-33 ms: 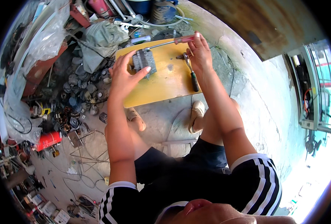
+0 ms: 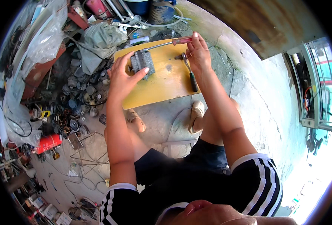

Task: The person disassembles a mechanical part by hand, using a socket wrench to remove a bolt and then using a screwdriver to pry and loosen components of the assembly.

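Observation:
My left hand (image 2: 122, 77) grips a grey, rough-sided metal block (image 2: 148, 63) on the yellow board (image 2: 154, 95), with the thumb on its near side and the fingers round its left. A screwdriver (image 2: 162, 45) with a clear red handle is in my right hand (image 2: 199, 54), pinched at the handle's end by thumb and fingertips. Its shaft slants left to the far edge of the block; how the tip meets the metal is too small to make out. Beside my right wrist lies a ratchet wrench (image 2: 190, 73) with a dark green and black grip.
Piled motor parts (image 2: 77, 92) and a grey-green cloth (image 2: 98, 41) crowd the floor left of the board. Nearer lies a red box (image 2: 47, 142). Behind the board stands a dark blue bucket (image 2: 139, 6). A rusty metal panel (image 2: 248, 22) overhangs the far right.

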`<state>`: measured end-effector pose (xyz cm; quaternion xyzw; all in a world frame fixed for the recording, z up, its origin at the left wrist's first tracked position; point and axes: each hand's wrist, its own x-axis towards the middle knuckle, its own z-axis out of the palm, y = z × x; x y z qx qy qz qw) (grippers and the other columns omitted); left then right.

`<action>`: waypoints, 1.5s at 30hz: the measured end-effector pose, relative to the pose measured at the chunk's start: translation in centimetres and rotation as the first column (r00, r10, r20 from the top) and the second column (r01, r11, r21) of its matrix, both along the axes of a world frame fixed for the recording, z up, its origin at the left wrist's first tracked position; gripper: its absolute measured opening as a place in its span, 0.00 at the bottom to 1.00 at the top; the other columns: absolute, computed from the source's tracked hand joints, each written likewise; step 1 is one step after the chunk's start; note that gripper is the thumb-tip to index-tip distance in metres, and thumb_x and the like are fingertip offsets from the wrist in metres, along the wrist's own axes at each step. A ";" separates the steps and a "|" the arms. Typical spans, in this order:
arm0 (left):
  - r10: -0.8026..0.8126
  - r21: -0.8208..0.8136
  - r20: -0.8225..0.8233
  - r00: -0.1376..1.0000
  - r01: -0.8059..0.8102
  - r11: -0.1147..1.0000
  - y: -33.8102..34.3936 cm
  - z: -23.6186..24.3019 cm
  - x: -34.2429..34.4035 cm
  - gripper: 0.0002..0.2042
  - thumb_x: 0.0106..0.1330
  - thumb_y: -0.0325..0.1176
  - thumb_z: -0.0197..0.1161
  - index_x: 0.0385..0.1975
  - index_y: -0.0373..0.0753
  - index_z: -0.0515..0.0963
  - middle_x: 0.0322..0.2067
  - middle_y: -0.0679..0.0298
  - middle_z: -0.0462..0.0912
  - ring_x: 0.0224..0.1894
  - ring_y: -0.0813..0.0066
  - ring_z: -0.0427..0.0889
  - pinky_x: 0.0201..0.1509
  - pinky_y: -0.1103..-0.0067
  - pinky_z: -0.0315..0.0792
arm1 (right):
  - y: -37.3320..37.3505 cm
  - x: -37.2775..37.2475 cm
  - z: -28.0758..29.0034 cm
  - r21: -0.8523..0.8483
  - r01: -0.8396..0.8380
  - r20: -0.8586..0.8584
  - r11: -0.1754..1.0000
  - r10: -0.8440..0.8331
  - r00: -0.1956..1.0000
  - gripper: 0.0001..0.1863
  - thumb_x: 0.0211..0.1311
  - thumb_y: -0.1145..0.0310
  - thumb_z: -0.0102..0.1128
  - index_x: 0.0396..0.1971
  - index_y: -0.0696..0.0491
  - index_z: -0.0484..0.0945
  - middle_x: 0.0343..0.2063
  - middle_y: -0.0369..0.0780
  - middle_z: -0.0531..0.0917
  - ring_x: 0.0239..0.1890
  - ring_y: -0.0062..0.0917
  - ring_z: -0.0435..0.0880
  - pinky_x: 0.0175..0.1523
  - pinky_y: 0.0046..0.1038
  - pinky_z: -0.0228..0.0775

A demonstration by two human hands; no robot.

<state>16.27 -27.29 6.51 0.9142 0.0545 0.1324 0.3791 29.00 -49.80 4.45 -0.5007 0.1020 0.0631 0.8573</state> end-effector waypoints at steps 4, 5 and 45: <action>-0.002 0.000 0.012 1.000 0.002 1.000 0.0 0.0 0.1 0.36 0.51 0.51 0.75 0.59 0.42 0.73 0.55 0.58 0.76 0.61 0.59 0.71 0.67 0.62 0.56 | -0.2 0.1 -0.1 0.033 0.023 -0.028 0.999 -0.022 0.999 0.20 0.75 0.61 0.51 0.62 0.50 0.68 0.38 0.34 0.86 0.35 0.12 0.78 0.30 0.18 0.58; -0.005 -0.002 0.020 1.000 0.005 1.000 0.1 0.0 0.2 0.36 0.51 0.51 0.75 0.59 0.42 0.73 0.55 0.58 0.76 0.61 0.58 0.71 0.67 0.62 0.57 | -0.2 0.4 -0.4 0.051 0.043 -0.035 0.998 -0.041 0.999 0.19 0.75 0.61 0.50 0.62 0.50 0.68 0.38 0.34 0.85 0.35 0.12 0.78 0.30 0.18 0.58; -0.010 -0.006 0.010 1.000 0.010 1.000 0.4 -0.7 0.3 0.37 0.50 0.54 0.75 0.60 0.47 0.72 0.60 0.57 0.74 0.65 0.55 0.66 0.69 0.54 0.49 | -1.6 1.7 -2.6 0.028 -0.054 0.015 0.998 0.054 0.998 0.24 0.74 0.57 0.53 0.65 0.46 0.65 0.47 0.32 0.81 0.43 0.14 0.79 0.47 0.23 0.67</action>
